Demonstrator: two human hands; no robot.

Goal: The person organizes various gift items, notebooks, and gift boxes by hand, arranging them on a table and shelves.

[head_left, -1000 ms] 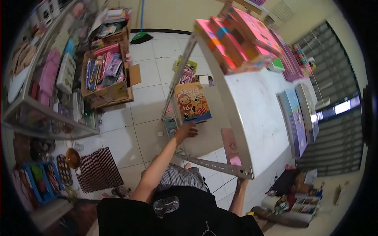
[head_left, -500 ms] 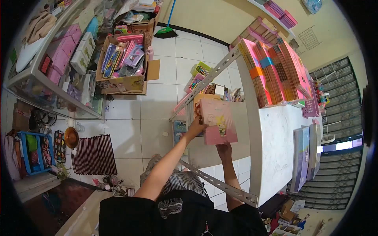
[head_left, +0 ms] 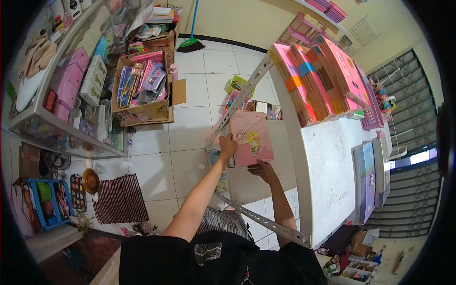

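Observation:
A pink box or folder with a yellow cartoon figure (head_left: 251, 137) lies over the lower shelf (head_left: 280, 166), between the slotted metal posts. At its left edge is my left hand (head_left: 228, 147), fingers closed round that edge. My right hand (head_left: 262, 172) touches the near edge with its fingers spread, not wrapped round it. Small baskets of coloured items (head_left: 235, 101) stand beyond the pink thing.
Stacks of pink folders (head_left: 318, 80) rest on the white upper shelf (head_left: 327, 166) at right. Flat packs (head_left: 363, 183) stand there too. A full cardboard box (head_left: 142, 88), a glass cabinet (head_left: 71, 118) and a striped mat (head_left: 121, 198) are at left.
The pink thing has moved away from me and slightly left, farther onto the lower shelf. My right hand's fingers have spread at its near edge. The whole view has shifted a little.

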